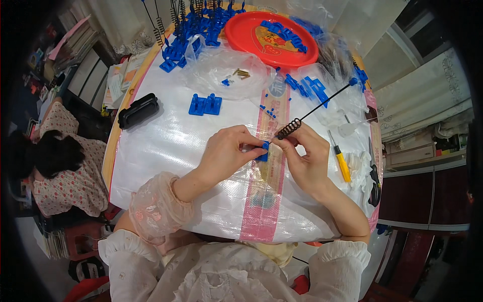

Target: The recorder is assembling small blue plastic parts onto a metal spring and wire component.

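Spring (290, 128), between your hands, looks light and whippy, best held at its coil's near end, where your right hand (308, 161) pinches it. Your left hand (225, 149), nearly closed, grips the blue base (263, 157), likely stiff plastic; far beyond lies the red tray (242, 41).

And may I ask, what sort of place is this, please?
Probably a room in a home, also used as a workspace: floral curtains hang at the sides, while the sheet-covered table carries small blue plastic parts.
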{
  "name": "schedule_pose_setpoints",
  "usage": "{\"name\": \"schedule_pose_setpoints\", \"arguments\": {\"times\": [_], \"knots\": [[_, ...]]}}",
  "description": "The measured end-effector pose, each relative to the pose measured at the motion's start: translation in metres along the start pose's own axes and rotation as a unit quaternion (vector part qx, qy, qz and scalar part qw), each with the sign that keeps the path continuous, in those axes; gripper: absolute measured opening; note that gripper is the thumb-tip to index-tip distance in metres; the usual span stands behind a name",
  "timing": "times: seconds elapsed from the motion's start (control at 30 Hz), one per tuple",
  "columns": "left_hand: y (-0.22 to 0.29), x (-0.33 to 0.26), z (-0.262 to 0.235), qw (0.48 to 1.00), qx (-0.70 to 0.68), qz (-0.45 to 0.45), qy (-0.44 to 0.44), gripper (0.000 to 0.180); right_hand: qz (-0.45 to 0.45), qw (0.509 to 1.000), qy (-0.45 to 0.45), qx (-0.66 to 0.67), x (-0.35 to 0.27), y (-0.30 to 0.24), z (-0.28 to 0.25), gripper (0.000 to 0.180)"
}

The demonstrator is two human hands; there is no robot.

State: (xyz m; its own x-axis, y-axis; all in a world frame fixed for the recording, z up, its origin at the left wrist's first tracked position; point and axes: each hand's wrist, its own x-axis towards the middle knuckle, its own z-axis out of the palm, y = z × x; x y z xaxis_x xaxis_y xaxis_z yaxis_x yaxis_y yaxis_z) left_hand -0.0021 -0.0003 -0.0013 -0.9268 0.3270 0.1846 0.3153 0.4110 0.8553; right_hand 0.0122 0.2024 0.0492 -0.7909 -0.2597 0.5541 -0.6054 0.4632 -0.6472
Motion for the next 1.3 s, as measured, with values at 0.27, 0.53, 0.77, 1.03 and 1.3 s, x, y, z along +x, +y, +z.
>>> {"name": "schedule_pose_setpoints", "arguments": {"times": [0.27, 0.53, 0.77, 1.03, 1.3], "knots": [[0.001, 0.000, -0.001, 1.000, 0.004, 0.006, 0.001, 0.018, -0.005, 1.000, -0.013, -0.006, -0.002, 0.007, 0.006, 0.014], [0.005, 0.000, -0.004, 0.999, 0.014, -0.028, -0.017, 0.019, -0.002, 1.000, -0.023, -0.010, -0.003, 0.008, 0.008, 0.014], [0.003, 0.000, -0.002, 1.000, 0.009, -0.024, -0.012, 0.018, -0.022, 0.999, -0.028, -0.010, -0.002, 0.007, 0.008, 0.016], [0.002, 0.000, -0.001, 1.000, 0.001, -0.008, -0.005, 0.018, -0.016, 1.000, -0.014, -0.008, -0.005, 0.008, 0.012, 0.015], [0.003, 0.000, -0.002, 1.000, 0.010, -0.025, -0.009, 0.019, -0.027, 1.000, 0.006, -0.007, -0.007, 0.010, 0.016, 0.013]]}}
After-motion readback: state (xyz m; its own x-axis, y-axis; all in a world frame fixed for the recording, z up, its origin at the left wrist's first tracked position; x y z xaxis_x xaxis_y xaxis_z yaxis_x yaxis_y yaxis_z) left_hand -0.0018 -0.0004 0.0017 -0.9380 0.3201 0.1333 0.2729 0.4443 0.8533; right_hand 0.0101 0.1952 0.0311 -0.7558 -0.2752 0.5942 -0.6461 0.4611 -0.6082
